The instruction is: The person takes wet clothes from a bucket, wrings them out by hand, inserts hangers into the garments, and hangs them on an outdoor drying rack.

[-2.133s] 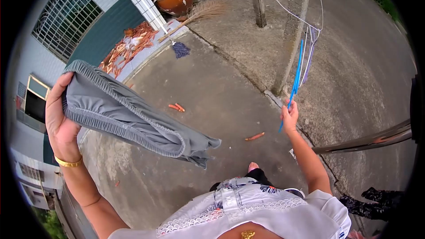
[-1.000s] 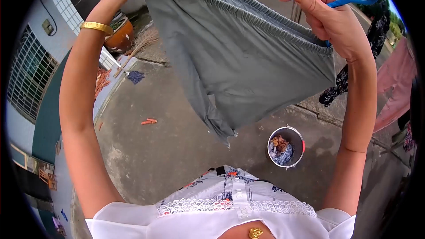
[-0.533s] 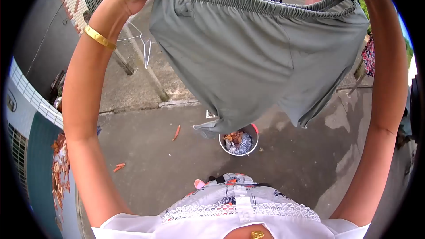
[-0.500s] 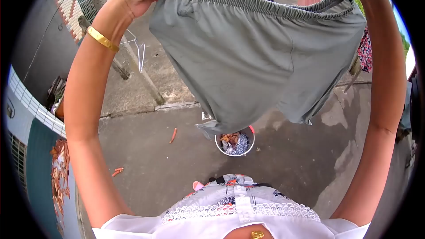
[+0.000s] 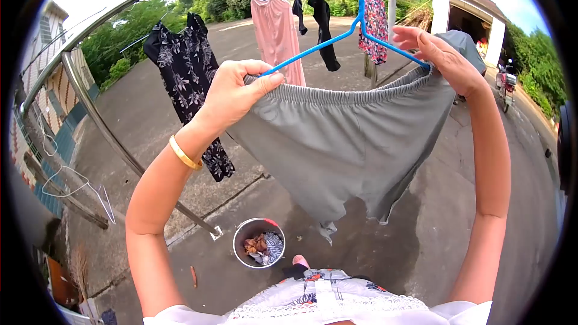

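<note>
Grey shorts (image 5: 355, 138) with a gathered elastic waistband hang in front of me on a blue hanger (image 5: 325, 43). My left hand (image 5: 238, 93) is closed on the waistband and the hanger's left end, thumb on top. At the hanger's right end, my right hand (image 5: 442, 60) lies against the waistband, its fingers stretched out and apart. Part of the waistband there is hidden behind the hand. The hanger's hook rises past the top of the view.
A metal bucket (image 5: 236, 247) with wet clothes stands on the concrete below. Behind a metal pole frame (image 5: 108, 123) hang a black floral garment (image 5: 186, 66), a pink garment (image 5: 280, 30) and a red floral one (image 5: 374, 27). A white wire hanger (image 5: 75, 189) hangs left.
My view has tilted up, showing the yard and the hanging clothes. Shorts and hands now sit lower in view, with more of the blue hanger visible. My right hand's fingers are now spread.
</note>
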Motion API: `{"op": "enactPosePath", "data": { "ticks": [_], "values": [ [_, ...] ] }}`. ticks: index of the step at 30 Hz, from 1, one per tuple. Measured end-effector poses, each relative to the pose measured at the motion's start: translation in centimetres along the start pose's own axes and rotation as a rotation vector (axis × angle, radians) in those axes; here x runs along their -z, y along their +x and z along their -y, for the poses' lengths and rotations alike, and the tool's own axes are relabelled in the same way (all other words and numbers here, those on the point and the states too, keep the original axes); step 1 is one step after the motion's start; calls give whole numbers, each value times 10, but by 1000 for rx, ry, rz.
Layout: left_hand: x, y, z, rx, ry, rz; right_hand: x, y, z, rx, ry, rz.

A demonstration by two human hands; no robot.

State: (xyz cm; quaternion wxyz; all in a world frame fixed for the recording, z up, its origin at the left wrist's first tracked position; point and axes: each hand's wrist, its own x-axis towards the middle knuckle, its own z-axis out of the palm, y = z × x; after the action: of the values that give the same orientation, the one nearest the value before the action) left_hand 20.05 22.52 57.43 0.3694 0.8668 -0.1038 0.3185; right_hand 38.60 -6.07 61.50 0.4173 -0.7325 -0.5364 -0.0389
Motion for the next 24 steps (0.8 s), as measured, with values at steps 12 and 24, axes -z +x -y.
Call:
{"op": "enactPosePath", "data": {
  "ticks": [12,24],
  "values": [
    [-80,106,134,-27,-271,210,18,-61,-96,-378,382,-72],
    [-88,98,255,117,-287,119,105,26,-243,-357,-247,-544]
  ]
}}
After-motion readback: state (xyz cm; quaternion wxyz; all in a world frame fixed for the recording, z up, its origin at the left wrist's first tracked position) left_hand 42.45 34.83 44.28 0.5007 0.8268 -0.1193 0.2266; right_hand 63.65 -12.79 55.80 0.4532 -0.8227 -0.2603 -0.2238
